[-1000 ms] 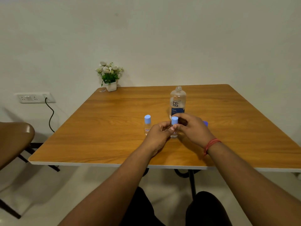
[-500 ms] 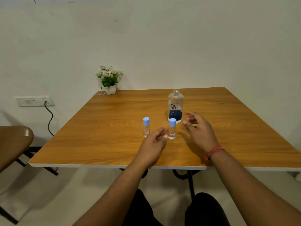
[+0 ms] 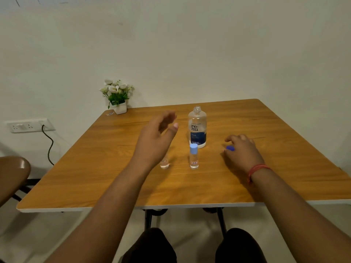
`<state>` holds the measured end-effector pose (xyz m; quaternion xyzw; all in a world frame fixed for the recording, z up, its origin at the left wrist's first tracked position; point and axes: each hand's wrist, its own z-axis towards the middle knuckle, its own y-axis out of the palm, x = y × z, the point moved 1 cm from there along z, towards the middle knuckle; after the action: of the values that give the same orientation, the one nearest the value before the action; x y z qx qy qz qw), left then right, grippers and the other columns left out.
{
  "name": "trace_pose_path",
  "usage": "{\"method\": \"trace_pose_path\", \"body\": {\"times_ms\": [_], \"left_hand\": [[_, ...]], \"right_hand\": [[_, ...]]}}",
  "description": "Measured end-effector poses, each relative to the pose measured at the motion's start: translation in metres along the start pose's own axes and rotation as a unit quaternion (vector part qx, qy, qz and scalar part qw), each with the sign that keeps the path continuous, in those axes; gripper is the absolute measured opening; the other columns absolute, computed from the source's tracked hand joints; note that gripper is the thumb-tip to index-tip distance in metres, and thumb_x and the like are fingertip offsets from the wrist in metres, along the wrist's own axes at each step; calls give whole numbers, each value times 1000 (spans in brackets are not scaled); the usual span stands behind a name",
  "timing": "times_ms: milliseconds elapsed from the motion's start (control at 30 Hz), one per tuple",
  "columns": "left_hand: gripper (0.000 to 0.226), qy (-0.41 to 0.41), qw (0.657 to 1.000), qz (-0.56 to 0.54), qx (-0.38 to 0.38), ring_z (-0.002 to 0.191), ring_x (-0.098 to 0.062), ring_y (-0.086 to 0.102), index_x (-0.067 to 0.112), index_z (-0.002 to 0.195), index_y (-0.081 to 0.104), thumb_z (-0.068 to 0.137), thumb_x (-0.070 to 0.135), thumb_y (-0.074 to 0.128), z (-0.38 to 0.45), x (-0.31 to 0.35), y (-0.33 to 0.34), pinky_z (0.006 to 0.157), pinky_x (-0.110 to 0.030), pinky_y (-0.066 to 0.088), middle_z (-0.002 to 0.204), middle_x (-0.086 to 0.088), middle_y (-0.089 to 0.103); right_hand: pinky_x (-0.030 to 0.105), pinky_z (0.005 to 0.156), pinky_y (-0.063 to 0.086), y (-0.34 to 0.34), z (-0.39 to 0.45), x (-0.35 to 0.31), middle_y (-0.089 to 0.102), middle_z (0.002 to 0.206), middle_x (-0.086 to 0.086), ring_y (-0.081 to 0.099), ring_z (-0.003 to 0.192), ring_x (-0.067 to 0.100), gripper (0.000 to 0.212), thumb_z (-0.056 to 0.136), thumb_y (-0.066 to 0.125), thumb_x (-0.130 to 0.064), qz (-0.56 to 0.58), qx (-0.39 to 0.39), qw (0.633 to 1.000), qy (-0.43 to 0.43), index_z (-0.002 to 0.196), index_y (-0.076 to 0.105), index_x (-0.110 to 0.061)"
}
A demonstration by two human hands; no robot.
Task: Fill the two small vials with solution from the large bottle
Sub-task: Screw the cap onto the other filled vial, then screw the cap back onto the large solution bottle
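Note:
The large clear bottle [image 3: 197, 128] with a blue label stands uncapped mid-table. Just in front of it stands a small vial [image 3: 194, 156] with a light-blue cap, untouched. A second vial [image 3: 164, 164] stands to the left; only its base shows below my left hand. My left hand [image 3: 155, 137] hovers above the table, fingers apart, holding nothing, left of the bottle. My right hand [image 3: 242, 151] rests on the table right of the vials, thumb and fingers curled around the bottle's dark-blue cap [image 3: 230, 148].
The wooden table [image 3: 284, 177] has a small white pot of flowers [image 3: 117, 97] at its far left corner. A brown chair [image 3: 13, 175] stands to the left. A wall socket with a black cable [image 3: 28, 126] is behind it.
Both hands let go of the right vial, which now stands alone. My left hand rose and moved forward in front of the left vial. My right hand slid right onto the dark-blue cap.

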<state>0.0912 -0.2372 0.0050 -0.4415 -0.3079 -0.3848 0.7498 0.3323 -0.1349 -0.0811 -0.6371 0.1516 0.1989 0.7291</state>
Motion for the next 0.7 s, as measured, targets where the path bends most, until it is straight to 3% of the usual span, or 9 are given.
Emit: {"method": "trace_pose_path", "body": {"times_ms": [100,200,267,367,533,700], "left_hand": [[54,4,991,113,-72,134,-10,51,20,147,44,98,29,63,51,3,8,110,-29,42,145,4,55],[70,-17,968,194,-160,139,-15,45,19,153,34,94,38,67,89,-2,21,104,-28,39,154,2,46],[79,-41,953,204,-221,142,-18,42,20,156,29,91,41,69,107,-11,32,102,-29,37,158,3,41],[87,-67,940,186,-279,145,-21,38,19,156,27,87,43,75,127,-23,42,111,-37,37,160,1,37],[77,-55,940,159,-296,135,-21,48,20,149,40,85,42,77,138,-31,50,111,-44,43,150,-1,48],[61,-10,946,173,-273,113,-19,57,20,139,49,87,37,76,136,-31,61,95,-35,52,134,-2,58]], "right_hand": [[33,96,42,5,6,2,49,127,0,42,122,23,33,90,61,-32,-33,-15,999,-15,123,55,-31],[30,90,43,9,8,7,52,117,1,46,114,22,26,92,59,-27,-50,-10,998,-37,118,59,-29],[29,87,45,9,10,9,53,110,0,48,110,21,23,93,58,-25,-59,-7,997,-49,115,61,-28],[27,84,45,8,13,11,53,106,-2,50,106,19,21,92,57,-24,-71,-12,996,-54,112,63,-29],[27,84,45,7,12,9,54,105,-3,50,105,17,22,91,60,-26,-60,-8,996,-61,113,61,-30],[28,84,47,5,9,4,56,111,-5,52,104,14,27,90,61,-29,-51,4,997,-62,117,59,-30]]}}
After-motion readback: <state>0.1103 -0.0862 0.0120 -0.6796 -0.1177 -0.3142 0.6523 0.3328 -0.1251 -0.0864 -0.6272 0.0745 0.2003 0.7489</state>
